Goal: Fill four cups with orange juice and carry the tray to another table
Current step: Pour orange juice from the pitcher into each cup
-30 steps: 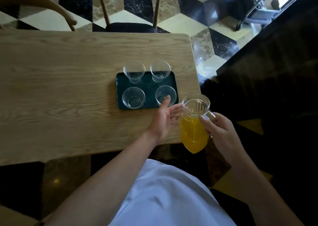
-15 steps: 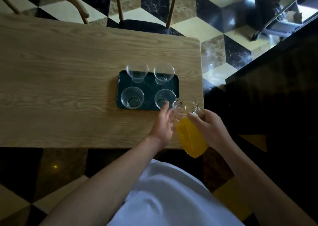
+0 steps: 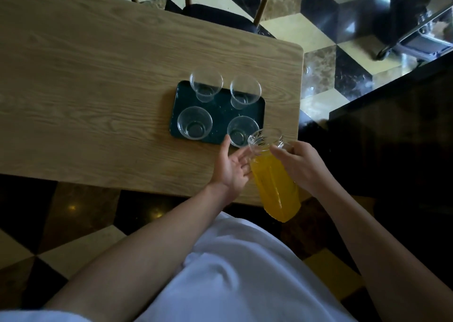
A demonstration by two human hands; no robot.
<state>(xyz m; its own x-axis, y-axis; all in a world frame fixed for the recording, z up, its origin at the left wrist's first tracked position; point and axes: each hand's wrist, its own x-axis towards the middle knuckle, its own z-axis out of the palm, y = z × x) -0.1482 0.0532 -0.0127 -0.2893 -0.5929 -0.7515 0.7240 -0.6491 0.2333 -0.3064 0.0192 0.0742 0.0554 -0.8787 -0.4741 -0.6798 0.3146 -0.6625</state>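
- A long wooden table (image 3: 98, 96) with light grain fills the upper left, standing on a floor (image 3: 316, 35) of black, cream and brown cube-pattern tiles.
- A wooden chair (image 3: 220, 15) with a dark seat stands at the table's far edge.
- A dark green rectangular tray (image 3: 220, 112) lies near the table's right end and carries four clear plastic cups in two rows: far left cup (image 3: 206, 83), far right cup (image 3: 245, 90), near left cup (image 3: 195, 123) and near right cup (image 3: 241, 130). All four are empty.
- A clear glass pitcher of orange juice (image 3: 274, 182) is tilted, its mouth just beside the near right cup's rim.
- The right hand (image 3: 301, 167) grips the pitcher at its neck.
- The left hand (image 3: 231, 167) is spread with straight fingers, its fingertips touching the pitcher's side and its thumb by the tray's near edge.
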